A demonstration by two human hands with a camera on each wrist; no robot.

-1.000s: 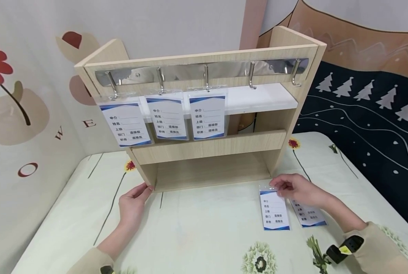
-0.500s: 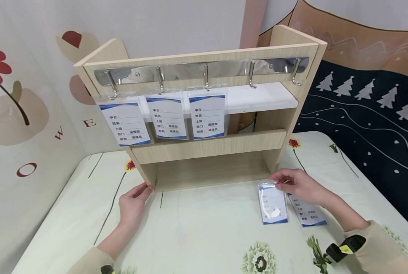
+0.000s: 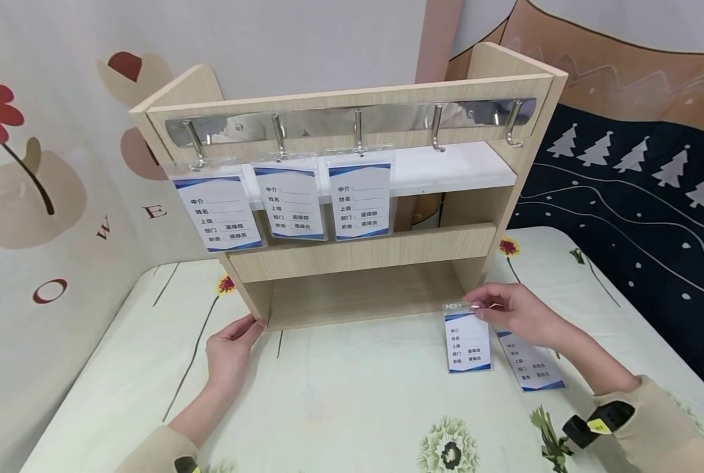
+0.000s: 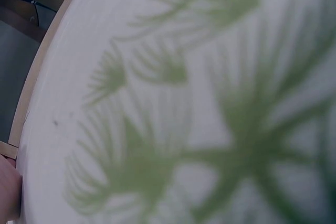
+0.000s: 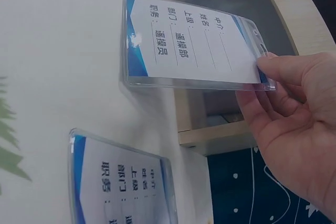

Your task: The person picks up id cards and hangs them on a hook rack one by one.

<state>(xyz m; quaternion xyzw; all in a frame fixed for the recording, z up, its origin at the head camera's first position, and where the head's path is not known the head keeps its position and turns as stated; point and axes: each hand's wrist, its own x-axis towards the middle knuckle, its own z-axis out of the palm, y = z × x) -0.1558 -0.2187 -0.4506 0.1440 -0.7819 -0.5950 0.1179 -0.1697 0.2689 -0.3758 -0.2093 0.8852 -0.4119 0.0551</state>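
My right hand pinches the top corner of a clear-sleeved badge between thumb and fingers. In the right wrist view this badge is raised off the cloth, its printed side with blue corners showing. Another badge lies flat on the cloth beside it, partly covered by the hand in the head view. My left hand holds the lower left front corner of a small wooden shelf with thumb and fingertips. Three more badges hang from the shelf's left hooks, the middle one among them.
A metal strip with several hooks runs along the shelf's upper board; the two right hooks, one a hook nearer the middle, bear nothing. A white ledge sits below. The flower-printed cloth spreads in front, with patterned curtains behind.
My right hand has moved slightly up and away, lifting the badge off the cloth towards the shelf. The left hand stays at the shelf's corner.
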